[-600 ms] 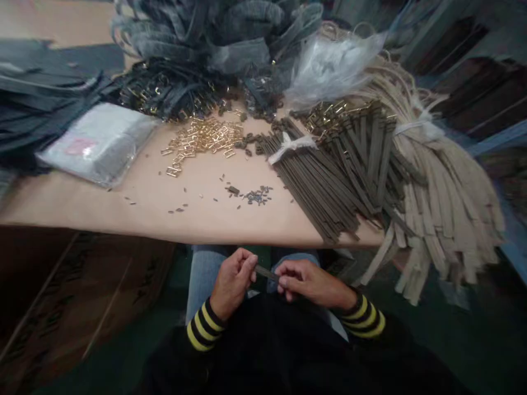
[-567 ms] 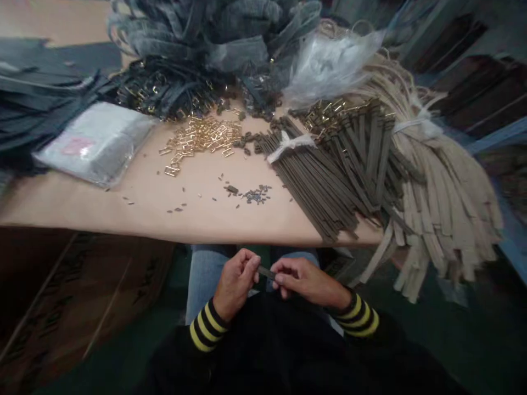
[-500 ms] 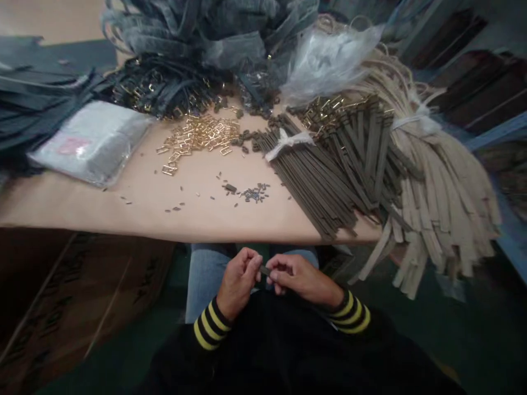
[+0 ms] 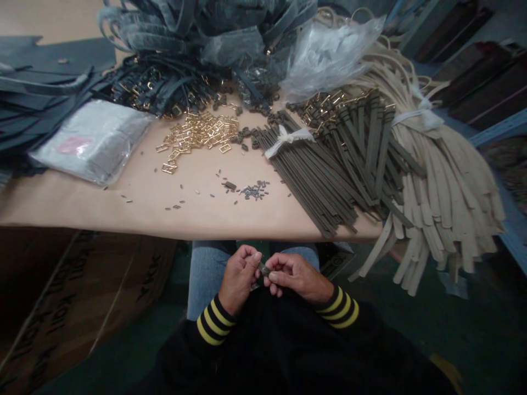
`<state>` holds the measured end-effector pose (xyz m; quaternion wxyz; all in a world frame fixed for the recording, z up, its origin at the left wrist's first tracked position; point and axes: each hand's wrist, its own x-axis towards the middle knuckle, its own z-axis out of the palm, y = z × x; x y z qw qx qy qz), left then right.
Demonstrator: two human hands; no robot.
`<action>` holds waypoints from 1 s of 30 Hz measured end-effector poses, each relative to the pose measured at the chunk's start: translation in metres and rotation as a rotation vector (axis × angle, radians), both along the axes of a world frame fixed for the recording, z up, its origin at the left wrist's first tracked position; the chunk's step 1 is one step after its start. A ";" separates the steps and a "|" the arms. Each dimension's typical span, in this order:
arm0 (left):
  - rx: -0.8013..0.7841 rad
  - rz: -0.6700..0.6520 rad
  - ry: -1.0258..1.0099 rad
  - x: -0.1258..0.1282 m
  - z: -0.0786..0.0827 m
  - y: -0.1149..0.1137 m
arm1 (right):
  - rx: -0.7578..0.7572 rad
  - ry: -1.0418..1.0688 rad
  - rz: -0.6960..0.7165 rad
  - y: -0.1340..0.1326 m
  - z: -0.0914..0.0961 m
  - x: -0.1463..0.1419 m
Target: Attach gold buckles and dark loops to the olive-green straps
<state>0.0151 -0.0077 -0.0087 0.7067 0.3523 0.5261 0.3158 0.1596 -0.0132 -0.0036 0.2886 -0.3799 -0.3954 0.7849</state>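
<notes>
Both hands are held together over my lap, below the table's front edge. My left hand [image 4: 237, 276] is closed in a pinch on one end of a short olive-grey strap [image 4: 263, 269]. My right hand [image 4: 293, 275] pinches the same strap from the other side, fingers curled. Only a small piece of the strap shows between the fingertips. On the table above lie a heap of gold buckles [image 4: 200, 134] and a tied bundle of olive-grey straps [image 4: 317, 175].
The tan table [image 4: 82, 203] also carries a clear plastic packet [image 4: 93, 140] at left, dark straps with buckles [image 4: 164, 88] at the back, beige straps [image 4: 444, 181] hanging off the right edge, and small dark bits [image 4: 251, 191] near the middle. A cardboard box [image 4: 61, 296] stands below left.
My hands have drawn closer together, so less of the strap shows between them. The view has shifted slightly downward.
</notes>
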 end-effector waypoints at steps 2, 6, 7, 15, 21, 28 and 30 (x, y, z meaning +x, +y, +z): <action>0.244 -0.027 0.248 -0.002 0.001 0.000 | -0.035 -0.019 -0.054 -0.001 -0.004 -0.002; 0.821 -0.062 0.707 -0.002 0.006 -0.003 | -0.046 -0.057 -0.144 -0.003 -0.009 -0.007; 0.899 -0.070 0.767 -0.002 0.007 -0.004 | -0.035 -0.062 -0.154 -0.003 -0.009 -0.009; 0.947 -0.139 0.703 -0.005 -0.007 -0.009 | -0.013 -0.104 -0.236 -0.003 -0.016 -0.011; 1.043 -0.172 0.775 -0.004 -0.007 -0.006 | -0.016 -0.123 -0.253 -0.002 -0.013 -0.014; 1.127 -0.251 0.783 -0.006 -0.021 0.009 | 0.035 -0.287 -0.313 -0.003 -0.010 -0.010; 1.133 -0.273 0.760 -0.005 -0.022 0.011 | 0.071 -0.323 -0.306 -0.003 -0.011 -0.008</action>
